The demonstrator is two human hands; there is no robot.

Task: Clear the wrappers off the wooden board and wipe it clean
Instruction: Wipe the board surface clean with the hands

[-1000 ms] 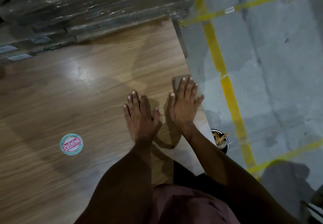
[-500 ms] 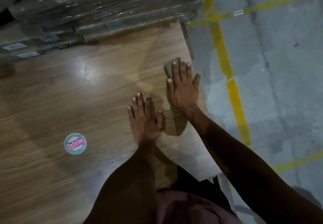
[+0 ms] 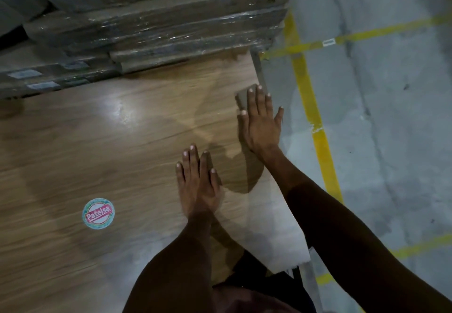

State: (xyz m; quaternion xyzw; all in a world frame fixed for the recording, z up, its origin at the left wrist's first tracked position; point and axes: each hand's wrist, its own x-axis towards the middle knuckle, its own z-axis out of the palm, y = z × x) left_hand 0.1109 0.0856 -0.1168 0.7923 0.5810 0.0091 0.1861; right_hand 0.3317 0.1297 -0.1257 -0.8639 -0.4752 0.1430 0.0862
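A large wooden board (image 3: 102, 141) fills the left and middle of the head view. My right hand (image 3: 260, 122) lies flat near the board's right edge, straight fingers pressing a small grey-brown cloth pad (image 3: 242, 96) that shows only past the fingertips. My left hand (image 3: 198, 180) rests flat on the board, palm down, a little nearer to me and to the left of the right hand, holding nothing. A round sticker (image 3: 98, 213) with a red band is stuck on the board at the lower left. No wrappers are visible.
A stack of plastic-wrapped boards (image 3: 156, 24) lies on the board's far side. Right of the board is a grey concrete floor (image 3: 391, 117) marked with yellow tape lines (image 3: 310, 107). The board's right edge (image 3: 256, 68) drops to that floor.
My right hand has slid the pad away from me along the board's right edge. My left hand has stayed flat in about the same spot.
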